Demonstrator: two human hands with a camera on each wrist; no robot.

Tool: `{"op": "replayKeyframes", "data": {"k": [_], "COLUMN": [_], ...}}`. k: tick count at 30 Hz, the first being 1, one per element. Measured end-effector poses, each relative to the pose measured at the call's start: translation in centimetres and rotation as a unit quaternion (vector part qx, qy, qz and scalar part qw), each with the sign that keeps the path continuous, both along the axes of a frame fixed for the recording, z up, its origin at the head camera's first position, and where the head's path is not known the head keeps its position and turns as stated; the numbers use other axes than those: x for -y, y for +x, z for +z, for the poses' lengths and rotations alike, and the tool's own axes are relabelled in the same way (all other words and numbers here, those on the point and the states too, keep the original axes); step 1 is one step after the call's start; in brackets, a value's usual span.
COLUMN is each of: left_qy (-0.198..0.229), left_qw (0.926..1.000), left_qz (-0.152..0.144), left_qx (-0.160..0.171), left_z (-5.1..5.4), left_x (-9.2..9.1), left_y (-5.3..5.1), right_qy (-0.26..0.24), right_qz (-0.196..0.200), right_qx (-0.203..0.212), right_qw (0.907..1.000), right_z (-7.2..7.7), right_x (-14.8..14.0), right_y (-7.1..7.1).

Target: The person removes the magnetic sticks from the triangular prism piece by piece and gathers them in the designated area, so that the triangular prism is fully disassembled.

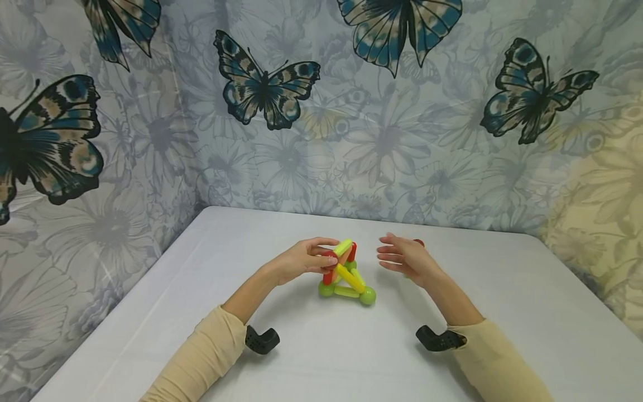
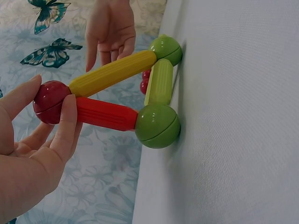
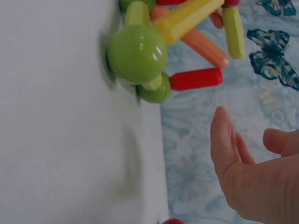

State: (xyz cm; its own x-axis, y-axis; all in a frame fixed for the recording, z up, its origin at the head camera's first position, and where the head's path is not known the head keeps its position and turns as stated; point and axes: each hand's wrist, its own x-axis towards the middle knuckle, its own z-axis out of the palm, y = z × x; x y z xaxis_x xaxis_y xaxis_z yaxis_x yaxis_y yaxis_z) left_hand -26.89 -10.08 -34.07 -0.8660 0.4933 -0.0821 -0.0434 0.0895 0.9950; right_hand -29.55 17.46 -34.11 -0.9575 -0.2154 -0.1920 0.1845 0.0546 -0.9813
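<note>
Left sleeve (image 1: 206, 354): beige, with a black gadget (image 1: 262, 340) seen poking out by the cuff
Left hand (image 1: 303, 260): red ball (image 2: 51, 102) is pinched between thumb and fingers, pretty obvious from the left wrist view
Red ball: held up off the white table (image 1: 321, 363), yellow rod (image 2: 114, 73) and red rod (image 2: 106, 113) joined to it
Rod frame (image 1: 348, 276): placed between the hands, its green balls (image 1: 368, 296) rested on the table
Orange rod (image 3: 205, 48): tilted up, tip seen near a second red rod (image 3: 196, 79)
Right hand (image 1: 404, 258): held just beside the frame, not touching, fingers stretched out with small gaps
Red bit (image 1: 419, 242): mostly hidden behind that hand, can't be made out tbh
</note>
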Motion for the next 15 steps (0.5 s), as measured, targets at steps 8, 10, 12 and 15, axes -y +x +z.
{"op": "replayKeyframes", "data": {"k": [8, 10, 12, 15], "left_qy": [-0.005, -0.006, -0.007, -0.010], "left_qw": [1.0000, 1.0000, 1.0000, 0.9999], "left_qz": [0.000, 0.000, -0.001, -0.002], "left_qx": [0.001, 0.000, -0.002, -0.004], "left_z": [0.1, 0.1, 0.1, 0.1], "left_x": [-0.1, -0.1, -0.1, 0.0], "left_y": [0.0, 0.0, 0.0, 0.0], "right_qy": [-0.004, 0.000, 0.002, 0.001], "right_qz": [0.062, 0.072, 0.082, 0.096], "right_qx": [0.004, 0.000, -0.001, 0.001], "right_qw": [0.9981, 0.9974, 0.9966, 0.9954], "right_z": [0.1, 0.3, 0.4, 0.6], "right_x": [2.8, 3.3, 3.8, 4.3], "right_y": [1.4, 1.7, 1.9, 2.1]}}
